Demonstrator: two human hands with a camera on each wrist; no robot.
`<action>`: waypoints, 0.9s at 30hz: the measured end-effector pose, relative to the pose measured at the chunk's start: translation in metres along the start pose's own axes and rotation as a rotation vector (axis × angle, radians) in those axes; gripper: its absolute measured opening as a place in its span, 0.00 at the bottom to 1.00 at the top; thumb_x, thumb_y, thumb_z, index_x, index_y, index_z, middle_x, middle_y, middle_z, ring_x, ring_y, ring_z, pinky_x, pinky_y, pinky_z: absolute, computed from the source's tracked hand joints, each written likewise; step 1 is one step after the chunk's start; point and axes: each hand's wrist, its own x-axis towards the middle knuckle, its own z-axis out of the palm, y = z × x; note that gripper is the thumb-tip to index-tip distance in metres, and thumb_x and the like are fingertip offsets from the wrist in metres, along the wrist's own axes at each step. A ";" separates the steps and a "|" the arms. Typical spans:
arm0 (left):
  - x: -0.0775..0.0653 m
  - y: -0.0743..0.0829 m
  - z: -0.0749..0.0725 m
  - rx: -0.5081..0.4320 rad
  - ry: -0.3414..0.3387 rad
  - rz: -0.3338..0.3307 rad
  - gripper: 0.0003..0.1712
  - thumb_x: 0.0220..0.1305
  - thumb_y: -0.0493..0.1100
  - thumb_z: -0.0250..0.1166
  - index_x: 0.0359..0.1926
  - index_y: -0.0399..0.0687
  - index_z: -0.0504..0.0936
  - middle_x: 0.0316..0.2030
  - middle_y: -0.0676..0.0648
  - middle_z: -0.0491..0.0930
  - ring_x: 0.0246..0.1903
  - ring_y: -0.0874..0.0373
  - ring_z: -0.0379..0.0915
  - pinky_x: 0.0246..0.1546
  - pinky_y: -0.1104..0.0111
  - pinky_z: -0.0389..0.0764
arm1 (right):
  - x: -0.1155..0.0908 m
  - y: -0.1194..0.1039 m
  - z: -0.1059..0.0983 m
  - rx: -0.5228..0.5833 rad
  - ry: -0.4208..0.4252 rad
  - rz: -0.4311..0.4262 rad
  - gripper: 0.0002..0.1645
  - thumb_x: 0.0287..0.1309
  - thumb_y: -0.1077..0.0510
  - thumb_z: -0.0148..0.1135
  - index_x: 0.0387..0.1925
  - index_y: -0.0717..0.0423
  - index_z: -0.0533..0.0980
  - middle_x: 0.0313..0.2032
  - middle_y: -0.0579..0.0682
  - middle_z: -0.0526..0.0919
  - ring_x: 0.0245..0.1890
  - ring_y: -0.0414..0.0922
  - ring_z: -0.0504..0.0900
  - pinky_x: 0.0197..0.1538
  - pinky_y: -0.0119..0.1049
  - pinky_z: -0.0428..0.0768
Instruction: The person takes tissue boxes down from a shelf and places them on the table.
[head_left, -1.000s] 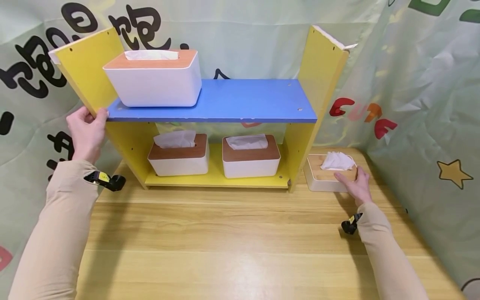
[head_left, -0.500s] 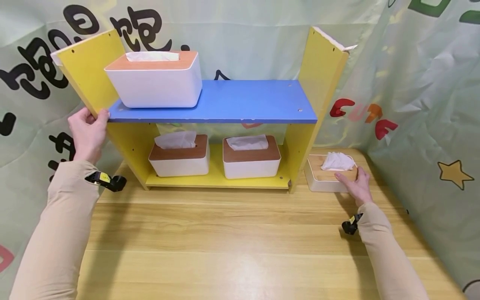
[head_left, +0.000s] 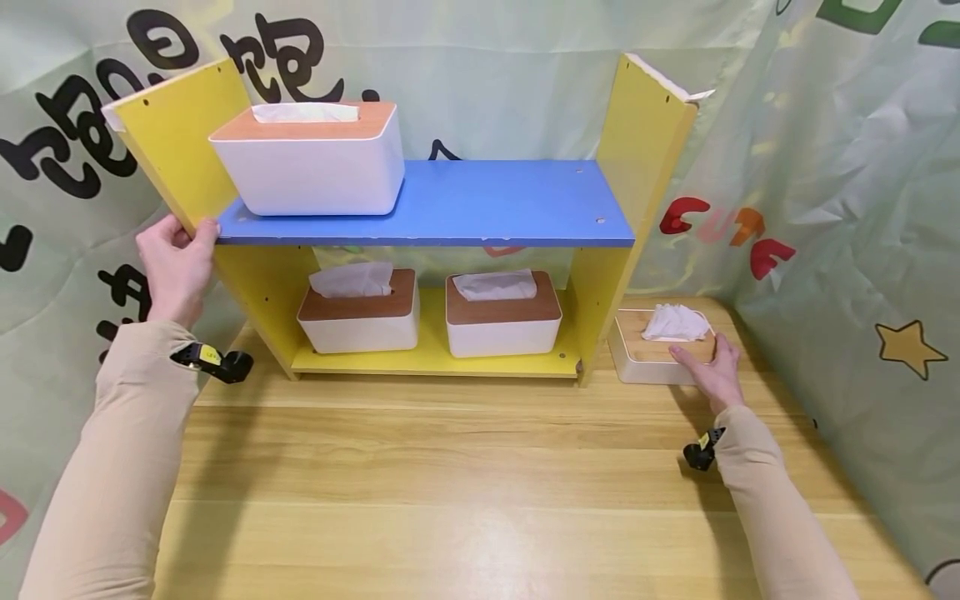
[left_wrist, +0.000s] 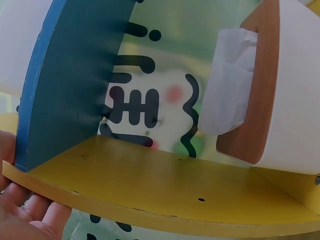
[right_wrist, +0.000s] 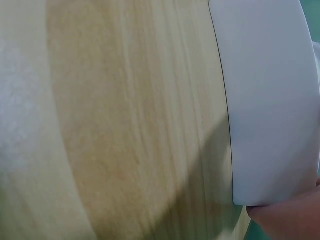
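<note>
My left hand (head_left: 176, 271) grips the left side panel of a yellow and blue shelf unit (head_left: 495, 204), its thumb at the front edge of the blue board. In the left wrist view, the fingers (left_wrist: 37, 206) curl under the yellow panel (left_wrist: 150, 185). To the right of the unit, my right hand (head_left: 716, 375) holds a low white tissue box (head_left: 656, 372) with a wooden lid by its right front corner. The thumb lies on the lid; the other fingers are mostly hidden. In the right wrist view the box (right_wrist: 270, 110) rests on the table.
A larger tissue box (head_left: 315, 177) stands at the left of the blue board. Two more tissue boxes, a left one (head_left: 363, 333) and a right one (head_left: 502, 337), sit on the bottom shelf. The wooden table (head_left: 465, 467) stretches in front; printed cloth (head_left: 847, 183) hangs behind and at the sides.
</note>
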 end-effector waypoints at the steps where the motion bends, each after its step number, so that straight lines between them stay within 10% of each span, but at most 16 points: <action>1: 0.000 0.000 0.000 -0.002 0.000 -0.001 0.05 0.67 0.42 0.63 0.35 0.60 0.82 0.23 0.67 0.81 0.29 0.70 0.75 0.25 0.82 0.71 | 0.000 0.000 0.000 0.001 0.000 -0.002 0.63 0.66 0.41 0.60 0.78 0.66 0.31 0.77 0.71 0.30 0.77 0.70 0.36 0.79 0.61 0.41; 27: -0.002 0.003 0.000 0.111 0.007 0.014 0.04 0.68 0.44 0.60 0.36 0.61 0.80 0.20 0.72 0.77 0.27 0.72 0.72 0.26 0.82 0.71 | -0.015 -0.007 0.002 0.044 0.118 0.034 0.65 0.62 0.42 0.65 0.79 0.60 0.32 0.79 0.66 0.34 0.79 0.63 0.39 0.80 0.57 0.44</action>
